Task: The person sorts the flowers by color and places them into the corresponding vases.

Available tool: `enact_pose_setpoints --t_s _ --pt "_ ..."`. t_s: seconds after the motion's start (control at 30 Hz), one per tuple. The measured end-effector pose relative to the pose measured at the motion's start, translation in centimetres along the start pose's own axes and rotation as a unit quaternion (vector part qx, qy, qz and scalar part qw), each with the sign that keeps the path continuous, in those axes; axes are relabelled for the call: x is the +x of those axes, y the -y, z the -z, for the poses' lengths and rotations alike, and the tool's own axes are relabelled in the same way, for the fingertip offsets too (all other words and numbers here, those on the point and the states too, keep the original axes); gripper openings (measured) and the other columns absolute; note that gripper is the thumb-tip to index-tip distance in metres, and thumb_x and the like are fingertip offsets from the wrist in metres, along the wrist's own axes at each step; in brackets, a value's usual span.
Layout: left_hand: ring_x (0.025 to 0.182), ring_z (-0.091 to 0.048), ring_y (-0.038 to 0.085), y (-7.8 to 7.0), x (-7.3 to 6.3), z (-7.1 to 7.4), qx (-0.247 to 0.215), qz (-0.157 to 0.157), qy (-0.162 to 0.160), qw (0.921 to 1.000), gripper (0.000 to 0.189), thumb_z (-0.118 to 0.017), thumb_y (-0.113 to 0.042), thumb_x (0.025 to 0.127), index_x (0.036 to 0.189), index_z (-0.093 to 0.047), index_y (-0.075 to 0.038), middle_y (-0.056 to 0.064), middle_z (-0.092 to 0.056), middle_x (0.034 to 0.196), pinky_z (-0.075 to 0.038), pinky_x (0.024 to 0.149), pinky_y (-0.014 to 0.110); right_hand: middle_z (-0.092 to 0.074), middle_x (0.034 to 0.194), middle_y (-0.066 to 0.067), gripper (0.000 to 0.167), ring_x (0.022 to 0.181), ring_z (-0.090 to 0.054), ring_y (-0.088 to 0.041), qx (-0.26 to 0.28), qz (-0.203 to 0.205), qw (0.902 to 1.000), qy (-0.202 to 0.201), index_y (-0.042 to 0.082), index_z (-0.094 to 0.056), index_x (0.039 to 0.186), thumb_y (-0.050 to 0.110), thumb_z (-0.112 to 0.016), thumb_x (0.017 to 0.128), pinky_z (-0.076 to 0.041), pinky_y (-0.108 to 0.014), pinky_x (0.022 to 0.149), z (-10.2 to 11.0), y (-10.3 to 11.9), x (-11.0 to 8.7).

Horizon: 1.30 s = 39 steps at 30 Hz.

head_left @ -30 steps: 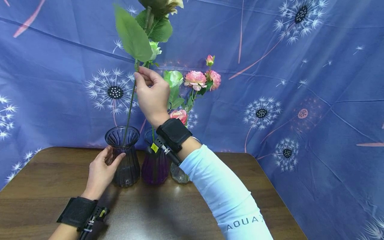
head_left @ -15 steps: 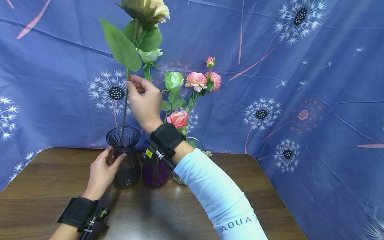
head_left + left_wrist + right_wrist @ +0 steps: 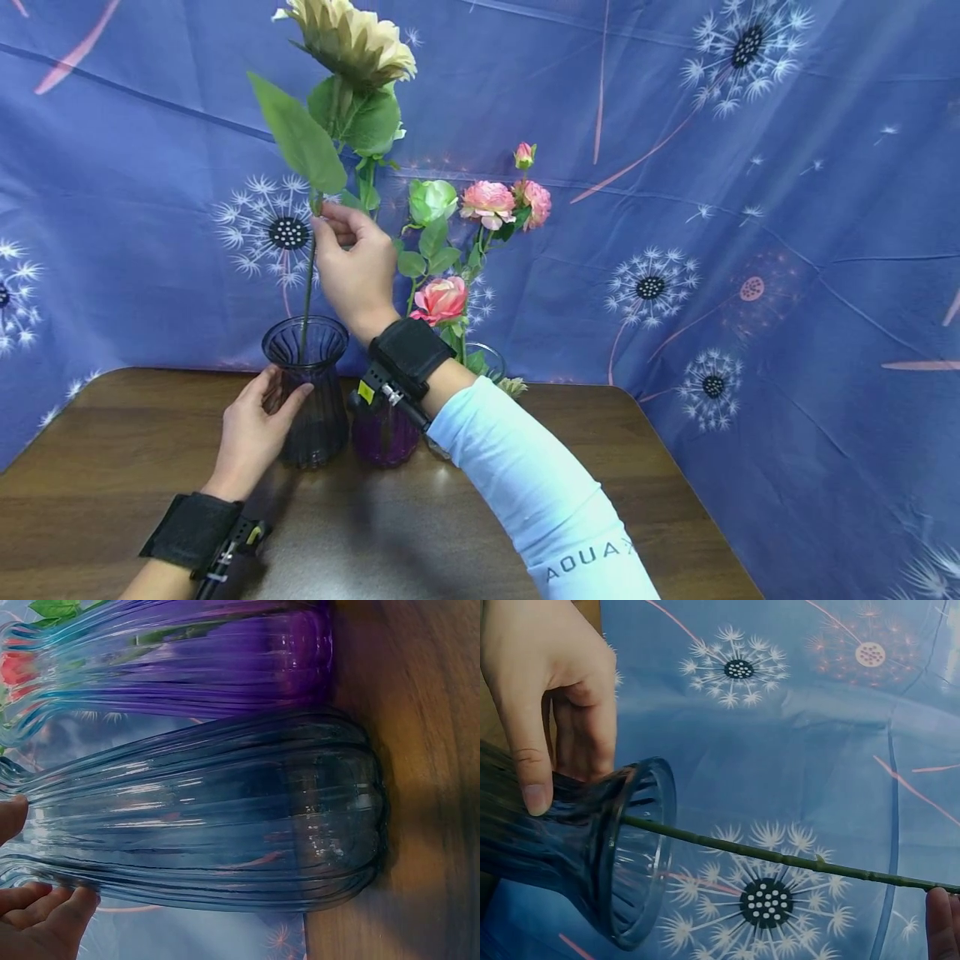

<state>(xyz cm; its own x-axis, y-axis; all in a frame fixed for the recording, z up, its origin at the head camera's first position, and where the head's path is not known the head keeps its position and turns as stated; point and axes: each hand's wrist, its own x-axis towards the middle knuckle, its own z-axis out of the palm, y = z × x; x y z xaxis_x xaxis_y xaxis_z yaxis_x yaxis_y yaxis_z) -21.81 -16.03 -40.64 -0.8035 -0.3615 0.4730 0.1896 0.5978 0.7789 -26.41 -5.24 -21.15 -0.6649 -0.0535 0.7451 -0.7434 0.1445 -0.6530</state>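
Observation:
My left hand [image 3: 255, 427] holds a dark blue-grey ribbed glass vase [image 3: 317, 421] below its flared rim, thumb on one side and fingers on the other. The vase stands upright on the table. Above it, my right hand [image 3: 357, 265] pinches the green stem [image 3: 780, 859] of a large cream artificial flower [image 3: 348, 42] just under a broad leaf [image 3: 300, 137]. In the right wrist view the stem passes into the vase's mouth [image 3: 641, 862]. Where its lower end lies inside the glass I cannot tell.
A purple glass vase [image 3: 247, 656] stands close beside, partly behind my right wrist. Further right, a clear vase [image 3: 487, 358] is mostly hidden by my forearm. Pink flowers [image 3: 487, 202] and a pale green rose [image 3: 432, 201] rise behind. Blue patterned cloth [image 3: 570, 292] hangs behind the wooden table [image 3: 420, 517].
My right hand has moved left and down with the flower, bringing the cream bloom lower and more into view. The stem stands more upright in the vase. My left hand has stayed put.

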Motion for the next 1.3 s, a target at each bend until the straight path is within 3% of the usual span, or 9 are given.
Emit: enact_pose_setpoints --t_s 0.23,0.37,0.6,1.3 --pt "0.110 -0.059 0.041 0.0 0.1 0.0 0.006 0.003 -0.004 1.0000 0.044 -0.063 -0.026 0.090 0.119 -0.054 0.006 0.027 -0.059 0.121 -0.050 0.091 0.049 -0.070 0.088 -0.014 0.020 0.075 -0.064 -0.017 -0.009 -0.017 0.9997 0.017 0.000 -0.067 0.107 0.008 -0.060 0.090 -0.044 -0.006 0.059 -0.3 -0.9 -0.8" --pt "0.110 -0.058 0.042 -0.1 0.1 0.0 0.010 0.002 -0.002 0.9999 0.047 -0.062 -0.027 0.090 0.122 -0.053 0.006 0.028 -0.058 0.121 -0.050 0.091 0.049 -0.071 0.088 -0.012 0.020 0.075 -0.064 -0.013 -0.021 -0.031 0.9991 0.021 0.002 -0.067 0.106 0.009 -0.061 0.090 -0.044 -0.005 0.060 -0.6 -1.5 -1.4" --pt "0.112 -0.057 0.043 -0.1 0.0 0.1 0.014 -0.001 0.008 0.9999 0.055 -0.061 -0.030 0.091 0.129 -0.047 0.009 0.030 -0.055 0.125 -0.049 0.092 0.050 -0.071 0.085 -0.013 0.018 0.074 -0.064 -0.017 -0.027 -0.028 0.9990 0.024 0.001 -0.068 0.104 0.008 -0.061 0.089 -0.044 -0.006 0.060 -1.3 -2.3 -2.2" --pt "0.109 -0.059 0.040 0.1 -0.2 0.0 0.014 -0.007 -0.006 0.9999 0.042 -0.062 -0.027 0.091 0.118 -0.055 0.004 0.026 -0.060 0.119 -0.050 0.090 0.049 -0.071 0.082 -0.009 0.015 0.066 -0.063 -0.008 -0.068 -0.050 0.9960 0.029 0.001 -0.070 0.099 0.007 -0.063 0.086 -0.042 -0.002 0.058 -3.1 -4.8 -4.9"
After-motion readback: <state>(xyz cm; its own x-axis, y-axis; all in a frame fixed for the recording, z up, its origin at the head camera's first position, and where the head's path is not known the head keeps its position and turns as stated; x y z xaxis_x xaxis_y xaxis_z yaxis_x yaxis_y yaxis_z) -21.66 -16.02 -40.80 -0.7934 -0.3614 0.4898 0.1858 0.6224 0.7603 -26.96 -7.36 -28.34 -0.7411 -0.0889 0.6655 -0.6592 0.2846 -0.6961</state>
